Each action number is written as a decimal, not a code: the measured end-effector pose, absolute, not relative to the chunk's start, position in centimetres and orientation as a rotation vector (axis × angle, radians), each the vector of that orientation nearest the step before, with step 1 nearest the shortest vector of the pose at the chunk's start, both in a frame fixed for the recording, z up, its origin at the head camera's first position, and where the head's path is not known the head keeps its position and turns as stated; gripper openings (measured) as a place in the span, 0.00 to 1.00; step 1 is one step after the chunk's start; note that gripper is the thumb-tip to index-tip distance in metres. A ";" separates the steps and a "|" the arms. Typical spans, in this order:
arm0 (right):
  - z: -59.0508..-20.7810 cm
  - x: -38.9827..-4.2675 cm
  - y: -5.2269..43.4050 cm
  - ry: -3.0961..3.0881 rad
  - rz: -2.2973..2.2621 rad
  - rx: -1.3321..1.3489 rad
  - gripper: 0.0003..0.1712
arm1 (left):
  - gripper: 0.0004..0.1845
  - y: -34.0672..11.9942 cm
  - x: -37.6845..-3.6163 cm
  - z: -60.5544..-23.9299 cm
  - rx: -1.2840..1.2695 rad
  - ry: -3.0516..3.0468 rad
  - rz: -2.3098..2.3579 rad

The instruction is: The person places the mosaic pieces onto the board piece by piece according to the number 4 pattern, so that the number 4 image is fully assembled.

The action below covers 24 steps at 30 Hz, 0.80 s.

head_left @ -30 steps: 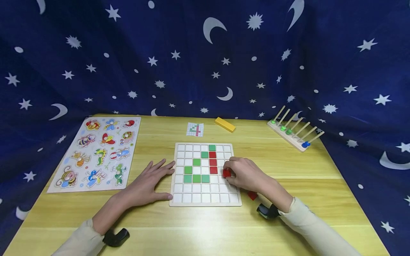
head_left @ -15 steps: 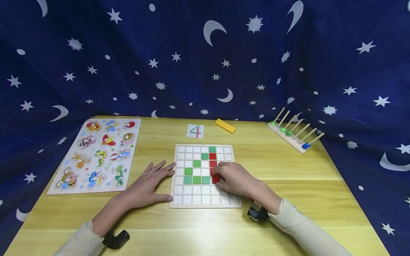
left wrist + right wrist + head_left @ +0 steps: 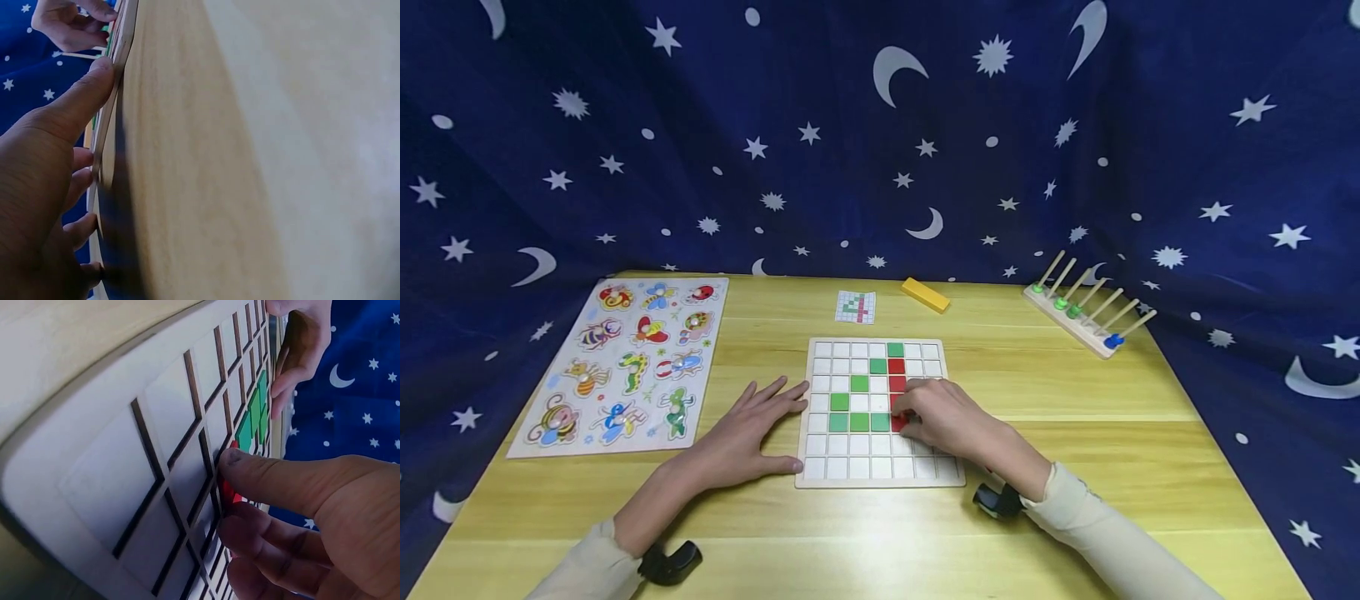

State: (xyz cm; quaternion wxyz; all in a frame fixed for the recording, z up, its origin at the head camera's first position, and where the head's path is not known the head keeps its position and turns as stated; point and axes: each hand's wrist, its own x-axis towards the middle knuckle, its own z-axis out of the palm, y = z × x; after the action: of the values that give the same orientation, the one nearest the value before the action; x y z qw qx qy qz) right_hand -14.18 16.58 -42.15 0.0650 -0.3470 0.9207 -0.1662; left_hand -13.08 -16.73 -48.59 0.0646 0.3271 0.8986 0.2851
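On the tabletop (image 3: 1075, 417), the right hand (image 3: 943, 421) pinches a red tile (image 3: 898, 423) at the grid board's (image 3: 880, 477) four o'clock, best seated square, while the flat, spread left hand (image 3: 741, 437) steadies its nine-o'clock edge.

Even, bright light falls from above, leaving only soft short shadows beneath the forearms on the bench (image 3: 1075, 417). The head view is sharp but bows outward at its edges. Both wrist views are close, strongly warped, blurred and pale across the nearest surfaces

No writing, labels, brands or numbers can be read on anything here.
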 end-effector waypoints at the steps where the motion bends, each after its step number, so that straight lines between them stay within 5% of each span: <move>1: -42.1 -14.2 16.8 2.777 -0.513 -1.035 0.07 | 0.46 -16.7 -13.1 -48.6 0.987 2.709 0.865; 24: -40.8 -13.1 25.1 2.881 -0.351 -0.756 0.13 | 0.46 -16.8 -13.2 -48.5 0.977 2.705 0.857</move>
State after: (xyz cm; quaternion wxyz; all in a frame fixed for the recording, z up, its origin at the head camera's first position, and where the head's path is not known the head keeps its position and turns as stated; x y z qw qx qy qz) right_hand -13.08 25.05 -40.78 0.0710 -0.2513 0.9582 -0.1169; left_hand -13.21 -16.80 -48.45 0.0700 0.3248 0.8992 0.2848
